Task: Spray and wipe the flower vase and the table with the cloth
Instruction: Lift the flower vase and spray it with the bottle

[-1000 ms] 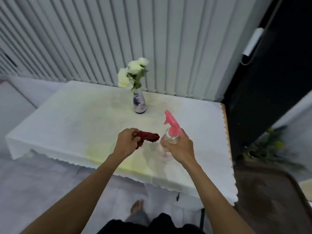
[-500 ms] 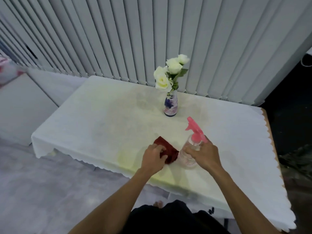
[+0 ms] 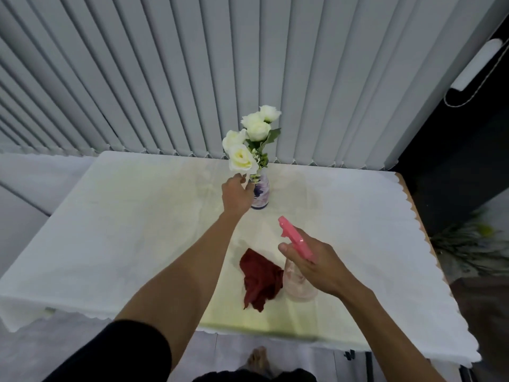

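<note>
Red and crumpled, the cloth (image 3: 260,279) lies loose on the white table (image 3: 110,230), just beside the spray bottle (image 3: 298,277). The right hand (image 3: 316,264) is wrapped around the bottle's neck, under its pink top — fingers curled tight. The left hand (image 3: 238,194) reaches far out and touches the flower vase (image 3: 260,193); whether its fingers grip the vase, I cannot tell. White flowers (image 3: 248,144) stand in it.

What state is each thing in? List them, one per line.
flower vase: upright, left hand at its side.
cloth: crumpled, lying loose on the table.
spray bottle: upright, gripped by the right hand.
flowers: standing in the vase.
</note>
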Demonstrator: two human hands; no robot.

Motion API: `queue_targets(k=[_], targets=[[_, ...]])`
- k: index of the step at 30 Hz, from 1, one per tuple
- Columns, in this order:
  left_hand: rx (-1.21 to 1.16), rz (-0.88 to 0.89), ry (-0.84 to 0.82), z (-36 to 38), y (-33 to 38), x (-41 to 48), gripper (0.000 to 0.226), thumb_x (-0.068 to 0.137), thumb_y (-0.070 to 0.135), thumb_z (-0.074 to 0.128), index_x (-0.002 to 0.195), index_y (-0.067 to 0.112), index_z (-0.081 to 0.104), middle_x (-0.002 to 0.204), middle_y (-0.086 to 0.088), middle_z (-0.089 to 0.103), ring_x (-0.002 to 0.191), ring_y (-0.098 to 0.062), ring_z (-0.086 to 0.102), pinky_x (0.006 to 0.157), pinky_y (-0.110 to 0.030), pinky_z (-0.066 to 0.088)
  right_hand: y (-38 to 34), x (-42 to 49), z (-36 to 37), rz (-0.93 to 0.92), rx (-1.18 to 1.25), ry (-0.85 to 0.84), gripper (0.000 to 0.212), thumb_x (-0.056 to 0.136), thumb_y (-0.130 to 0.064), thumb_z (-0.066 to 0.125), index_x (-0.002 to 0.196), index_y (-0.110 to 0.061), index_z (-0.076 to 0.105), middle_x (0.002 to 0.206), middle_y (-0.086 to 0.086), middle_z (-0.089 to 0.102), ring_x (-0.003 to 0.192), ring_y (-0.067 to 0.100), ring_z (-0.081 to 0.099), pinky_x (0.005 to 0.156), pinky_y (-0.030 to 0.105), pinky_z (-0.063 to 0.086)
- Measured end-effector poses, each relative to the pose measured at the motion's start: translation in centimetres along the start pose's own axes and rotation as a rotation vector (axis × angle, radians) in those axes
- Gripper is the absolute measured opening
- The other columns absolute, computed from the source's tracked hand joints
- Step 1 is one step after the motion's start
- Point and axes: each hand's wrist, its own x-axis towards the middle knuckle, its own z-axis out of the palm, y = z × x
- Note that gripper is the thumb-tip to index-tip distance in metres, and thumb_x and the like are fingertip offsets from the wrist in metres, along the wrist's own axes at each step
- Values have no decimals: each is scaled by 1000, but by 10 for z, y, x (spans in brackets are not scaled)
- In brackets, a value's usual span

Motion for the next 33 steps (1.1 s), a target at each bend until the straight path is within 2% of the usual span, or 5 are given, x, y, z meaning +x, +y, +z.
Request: queue_targets(k=[8,13,19,24,33], targets=[[-230,-92,-100,22,14,32,46,83,27,80,121,6,65,124,-10,70,116,-28,62,82,-19,39,13,5,17,63,140,317,18,103,-42,60,116,-29,63,99,-13,67,96,12,65,84,32,48],[-330,-100,-77,18,18,34,57,79,25,84,127,6,60,129,-8,67,121,-25,60,96,-25,44,9,13,31,100,330,442,30,102,-33,59,105,-62,53,104,-17,70,91,3,68,71,13,49],[-328,-156,-20,-14,24,20,46,68,54,83,104,29,69,100,13,73,97,-14,66,82,-25,50,0,38,4,106,326,313,22,102,-48,57,115,-64,63,88,-9,74,74,12,71,77,25,59],[-326,-205,-10,-39,26,7,50,60,69,76,75,21,69,74,6,70,72,-9,63,58,-25,45,-20,44,-5,101,111,137,70,90,-73,45,117,-14,72,79,0,77,64,17,75,80,44,63],[-416,-297,84,-65,24,-9,57,45,68,81,82,27,67,82,11,69,87,-17,65,67,-26,46,-47,38,-11,106,34,109,49,90,-71,46,120,-43,73,69,2,77,49,13,75,81,42,64]])
